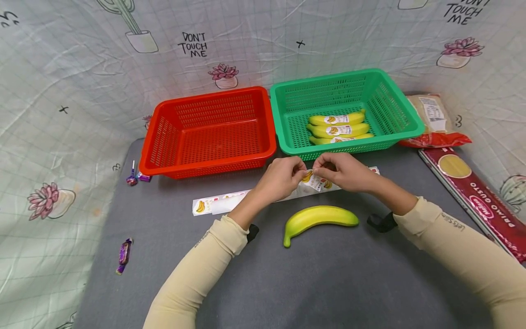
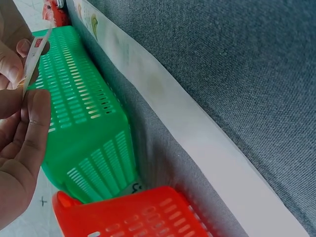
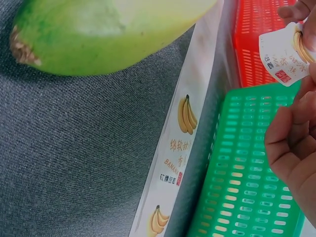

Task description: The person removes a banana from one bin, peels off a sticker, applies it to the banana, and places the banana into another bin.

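Note:
A small white banana sticker (image 1: 315, 181) is pinched between thumb and forefinger by both my left hand (image 1: 281, 178) and my right hand (image 1: 344, 172), above a long strip of stickers (image 1: 230, 203). In the right wrist view the sticker (image 3: 284, 59) has a banana picture and a red mark, and its free end sticks out past the fingers. The left wrist view shows the sticker (image 2: 33, 61) nearly edge-on. A single yellow-green banana (image 1: 322, 217) without a sticker lies on the table, nearer me than the strip. Several bananas (image 1: 343, 131) with stickers lie in the green basket (image 1: 287, 148).
A red basket (image 1: 209, 170) stands left of the green one. To the right lie a dark red Melissa pack (image 1: 481, 205) and a bag (image 1: 431, 114) of something pale. On the left are a lollipop (image 1: 132, 178) and a purple-wrapped candy (image 1: 124, 256).

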A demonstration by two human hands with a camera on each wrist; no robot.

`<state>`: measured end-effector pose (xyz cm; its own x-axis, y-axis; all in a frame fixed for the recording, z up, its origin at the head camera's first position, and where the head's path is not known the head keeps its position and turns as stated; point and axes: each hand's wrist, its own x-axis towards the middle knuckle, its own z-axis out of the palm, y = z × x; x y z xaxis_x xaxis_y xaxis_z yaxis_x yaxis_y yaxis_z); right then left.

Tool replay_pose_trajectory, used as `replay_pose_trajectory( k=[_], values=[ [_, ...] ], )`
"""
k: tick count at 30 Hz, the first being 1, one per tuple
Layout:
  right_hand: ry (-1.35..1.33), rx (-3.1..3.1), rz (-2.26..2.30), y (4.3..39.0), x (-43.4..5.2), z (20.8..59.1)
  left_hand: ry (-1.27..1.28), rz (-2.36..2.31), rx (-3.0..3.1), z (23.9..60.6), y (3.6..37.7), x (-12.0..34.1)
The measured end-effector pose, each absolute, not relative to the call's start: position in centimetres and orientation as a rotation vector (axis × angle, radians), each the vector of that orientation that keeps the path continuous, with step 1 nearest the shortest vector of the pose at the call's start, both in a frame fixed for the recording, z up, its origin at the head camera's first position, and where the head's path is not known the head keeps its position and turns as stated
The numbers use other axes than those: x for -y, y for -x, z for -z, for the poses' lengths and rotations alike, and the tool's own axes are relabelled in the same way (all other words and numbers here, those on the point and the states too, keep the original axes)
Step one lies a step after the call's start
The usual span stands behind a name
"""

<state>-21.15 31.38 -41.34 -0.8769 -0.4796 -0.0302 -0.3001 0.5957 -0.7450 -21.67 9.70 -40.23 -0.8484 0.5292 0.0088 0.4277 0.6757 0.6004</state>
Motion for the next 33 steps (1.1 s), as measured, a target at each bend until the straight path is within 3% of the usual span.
replay_pose_trajectory(
  k=[15,33],
  values=[
    [0.585,-2.609,1.237,20.5,-31.5,40.6,-0.779,-0.888,-2.72,40.4,21.3,-9.7],
    [0.627,-2.673,1.34,19.0,-33.9,41.6,-0.802,-1.271,-2.699,39.9,20.3,-9.6]
  ],
)
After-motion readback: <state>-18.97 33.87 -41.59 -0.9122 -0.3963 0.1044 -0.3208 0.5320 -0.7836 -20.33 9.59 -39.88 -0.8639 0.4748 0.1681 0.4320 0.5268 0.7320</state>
